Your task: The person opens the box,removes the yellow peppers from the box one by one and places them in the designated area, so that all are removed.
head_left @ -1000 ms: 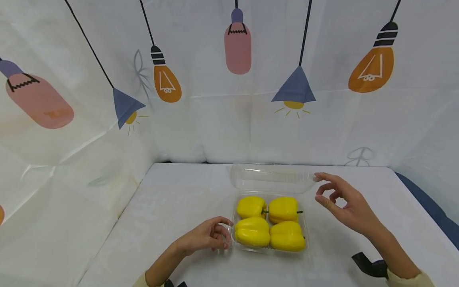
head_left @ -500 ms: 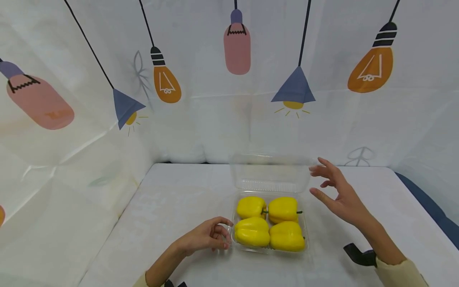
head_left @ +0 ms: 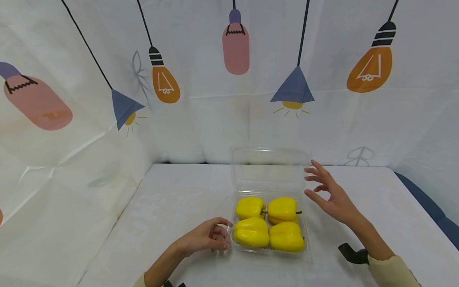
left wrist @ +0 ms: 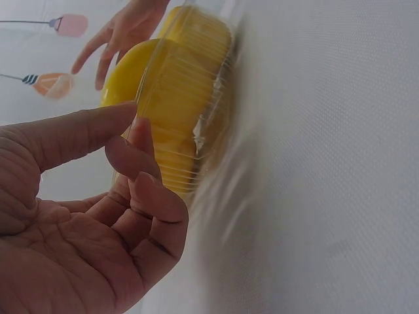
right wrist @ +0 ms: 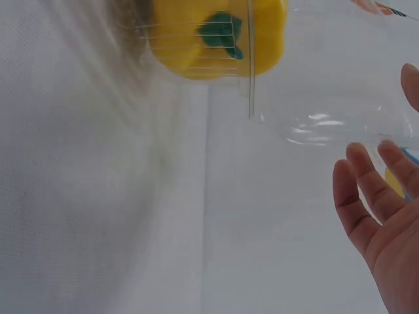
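A clear plastic clamshell container (head_left: 305,228) sits on the table with several yellow bell peppers (head_left: 252,232) in its base. Its hinged lid (head_left: 269,169) stands raised behind them. At the container's left side, my left hand (head_left: 204,238) pinches the rim between thumb and finger, which shows closely in the left wrist view. My right hand (head_left: 333,199) is beside the lid's right edge, fingers spread and slightly bent. In the right wrist view, its fingertips reach the lid's edge, but whether they touch is hard to tell. A green stem shows through the ribbed wall there.
The white table (head_left: 172,199) runs back to a hanging white curtain (head_left: 215,119) printed with lamps. Black straps (head_left: 353,254) hang at the wrists. Something dark blue (head_left: 426,203) lies beyond the table's right edge.
The lid has swung up from lying back to standing raised. My right hand has moved left along with it, its fingers spreading. The left hand has stayed at the rim.
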`<state>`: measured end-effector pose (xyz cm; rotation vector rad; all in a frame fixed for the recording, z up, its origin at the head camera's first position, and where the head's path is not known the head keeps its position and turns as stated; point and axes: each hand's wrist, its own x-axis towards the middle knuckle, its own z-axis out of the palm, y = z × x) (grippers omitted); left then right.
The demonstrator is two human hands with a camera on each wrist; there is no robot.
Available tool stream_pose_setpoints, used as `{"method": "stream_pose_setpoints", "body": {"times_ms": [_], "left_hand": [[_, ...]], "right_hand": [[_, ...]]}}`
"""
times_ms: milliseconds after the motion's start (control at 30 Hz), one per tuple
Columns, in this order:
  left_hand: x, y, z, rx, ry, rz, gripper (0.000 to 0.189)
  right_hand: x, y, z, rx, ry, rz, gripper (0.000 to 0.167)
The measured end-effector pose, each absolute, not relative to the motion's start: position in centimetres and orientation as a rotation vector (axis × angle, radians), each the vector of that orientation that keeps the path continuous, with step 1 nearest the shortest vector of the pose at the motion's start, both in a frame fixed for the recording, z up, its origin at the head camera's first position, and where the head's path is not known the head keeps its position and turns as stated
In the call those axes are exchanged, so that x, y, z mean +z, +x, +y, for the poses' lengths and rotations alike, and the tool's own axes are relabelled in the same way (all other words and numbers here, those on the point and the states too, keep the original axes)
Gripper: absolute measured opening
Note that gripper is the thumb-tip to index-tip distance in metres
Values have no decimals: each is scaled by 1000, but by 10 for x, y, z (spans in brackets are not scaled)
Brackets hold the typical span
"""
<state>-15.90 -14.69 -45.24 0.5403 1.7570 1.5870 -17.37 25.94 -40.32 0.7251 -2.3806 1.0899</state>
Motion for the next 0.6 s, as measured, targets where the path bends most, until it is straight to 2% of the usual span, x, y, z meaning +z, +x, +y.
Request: {"method": "stream_pose_setpoints", "body": {"times_ms": [133,333,600], "left_hand": [[-451,-158,-147,1591,533,1756,51],[-452,-158,-147,1596,531,1740,50],[-453,-158,-148,1604,535,1730,50]], "right_hand": [[-419,-184,267,1071,721,-2401,91],[-432,-191,271,1035,737,-2429,72],[-439,-196,270,1010,694,-2476,66]]}}
